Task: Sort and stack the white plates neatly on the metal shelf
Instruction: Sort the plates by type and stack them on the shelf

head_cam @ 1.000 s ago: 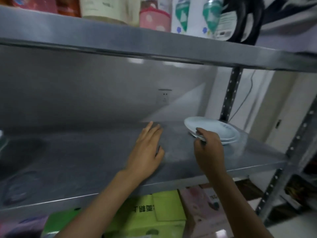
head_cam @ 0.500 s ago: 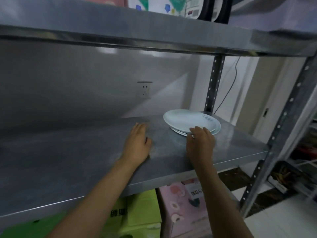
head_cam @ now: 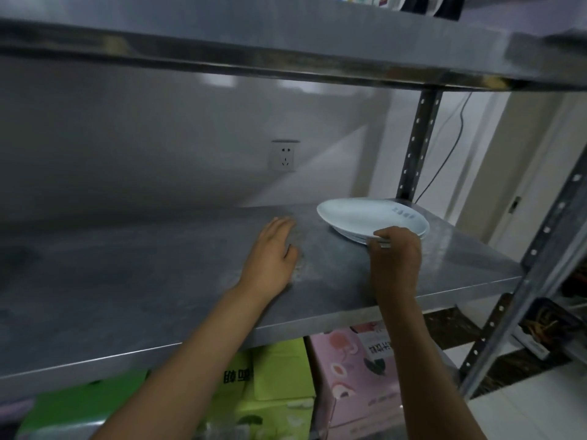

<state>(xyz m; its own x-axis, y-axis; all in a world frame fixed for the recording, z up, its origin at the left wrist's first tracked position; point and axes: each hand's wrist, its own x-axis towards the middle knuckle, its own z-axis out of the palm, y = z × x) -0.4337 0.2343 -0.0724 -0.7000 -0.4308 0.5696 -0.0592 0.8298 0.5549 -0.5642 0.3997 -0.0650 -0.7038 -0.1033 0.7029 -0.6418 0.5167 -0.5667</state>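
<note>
A small stack of white plates (head_cam: 368, 217) sits at the far right of the metal shelf (head_cam: 158, 296), near the rear upright. The top plate has small blue marks on its far rim. My right hand (head_cam: 395, 258) grips the near edge of the stack, fingers curled around the rim. My left hand (head_cam: 270, 258) lies flat, palm down, on the bare shelf left of the plates, fingers together, holding nothing.
An upper shelf (head_cam: 286, 49) hangs close above. A perforated rear post (head_cam: 416, 144) stands right behind the plates, and a front post (head_cam: 540, 249) is at the right. A wall socket (head_cam: 284, 157) shows behind. Green (head_cam: 276, 389) and pink boxes (head_cam: 355, 376) sit below.
The view has shifted and closed in on the shelf. My right hand has gone from resting at the plates' edge to curling around the rim. My left hand stays flat on the shelf.
</note>
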